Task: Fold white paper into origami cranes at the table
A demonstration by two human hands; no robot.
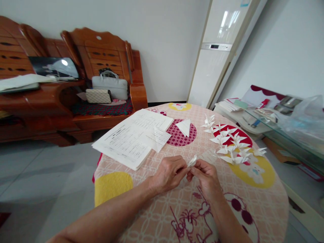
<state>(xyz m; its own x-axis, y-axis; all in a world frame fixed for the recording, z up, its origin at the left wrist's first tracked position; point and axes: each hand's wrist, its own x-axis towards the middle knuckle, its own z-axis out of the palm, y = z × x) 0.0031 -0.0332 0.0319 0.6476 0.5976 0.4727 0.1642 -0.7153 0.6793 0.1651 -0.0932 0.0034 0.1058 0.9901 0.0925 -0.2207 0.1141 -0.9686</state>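
Both hands meet over the near middle of a round table, pinching one small piece of folded white paper (192, 161) between them. My left hand (170, 172) grips it from the left, thumb and fingers pressed together. From the right, my right hand (205, 175) closes its fingertips on the same piece, hiding most of its lower part. To the right, several white paper cranes (231, 140) stand in a loose group. Beyond my hands lie a folded paper triangle (184, 127) and a partly folded printed sheet (159, 139), which rests against a stack of printed paper (129, 141).
A patterned cloth (149, 216) covers the table. Behind it stand a wooden armchair (103, 57) with bags on its seat and a tall white air conditioner (215, 50). At right is a glass-topped table (278, 130) with a plastic bag (301, 118) and papers.
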